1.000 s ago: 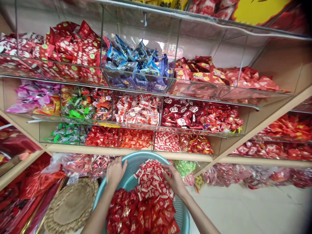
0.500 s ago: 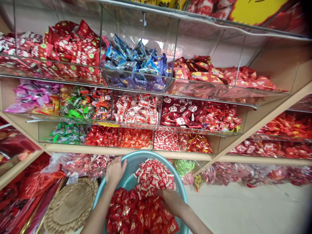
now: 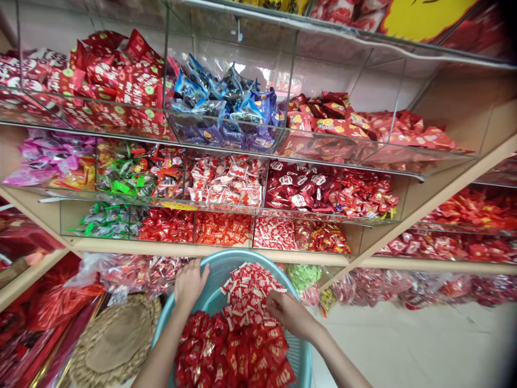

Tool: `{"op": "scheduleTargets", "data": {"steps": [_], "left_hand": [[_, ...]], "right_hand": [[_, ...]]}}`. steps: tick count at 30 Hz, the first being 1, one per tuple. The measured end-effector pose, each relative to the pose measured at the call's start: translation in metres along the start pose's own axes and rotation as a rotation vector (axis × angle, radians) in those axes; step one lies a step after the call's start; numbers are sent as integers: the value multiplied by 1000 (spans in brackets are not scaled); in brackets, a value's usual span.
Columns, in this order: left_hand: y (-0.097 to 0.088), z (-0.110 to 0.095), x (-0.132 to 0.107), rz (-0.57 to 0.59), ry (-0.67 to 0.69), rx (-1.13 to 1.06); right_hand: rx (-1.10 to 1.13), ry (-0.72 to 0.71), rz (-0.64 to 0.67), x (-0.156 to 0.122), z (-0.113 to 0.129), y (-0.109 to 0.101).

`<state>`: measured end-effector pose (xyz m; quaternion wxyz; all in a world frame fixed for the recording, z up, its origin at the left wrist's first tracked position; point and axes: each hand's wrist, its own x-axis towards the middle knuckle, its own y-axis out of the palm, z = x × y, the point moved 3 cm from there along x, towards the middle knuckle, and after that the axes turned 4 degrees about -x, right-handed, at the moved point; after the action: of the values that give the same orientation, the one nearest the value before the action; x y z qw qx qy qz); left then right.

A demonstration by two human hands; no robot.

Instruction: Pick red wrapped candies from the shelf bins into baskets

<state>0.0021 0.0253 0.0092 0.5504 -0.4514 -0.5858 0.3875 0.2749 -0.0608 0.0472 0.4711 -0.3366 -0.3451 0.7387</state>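
Basin (image 3: 305, 355): small red-and-white sweets (image 3: 251, 293) in its far part, larger red packets (image 3: 238, 353) nearer. Left hand (image 3: 189, 283) lies on its far-left rim, grip unclear; right hand (image 3: 290, 311), fingers bunched, at the small sweets, contents hidden. Judged best: steady rim, light, shallow finger work.

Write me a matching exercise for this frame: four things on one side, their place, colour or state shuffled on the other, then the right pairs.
Things:
1. Left hand
2. Right hand
3. Basket
4. Blue packets

Descriptions:
A. Teal, with red sweets heaped inside
B. On a shelf, with red packets to either side
C. Fingers at the small red-and-white sweets
D. At the basket's rim

Pairs: 1-D, 2-C, 3-A, 4-B
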Motion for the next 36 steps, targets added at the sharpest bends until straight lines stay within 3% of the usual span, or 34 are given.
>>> {"op": "scheduleTargets", "data": {"steps": [5,11,22,36], "left_hand": [[0,1,0,-3,6,-10],[0,1,0,-3,12,-13],[-2,0,0,-9,15,3],[-2,0,0,3,5,-18]], "right_hand": [[30,8,-98,25,12,1],[-182,2,-95,53,27,18],[-530,-108,2,65,17,26],[-660,-239,192,85,42,14]]}}
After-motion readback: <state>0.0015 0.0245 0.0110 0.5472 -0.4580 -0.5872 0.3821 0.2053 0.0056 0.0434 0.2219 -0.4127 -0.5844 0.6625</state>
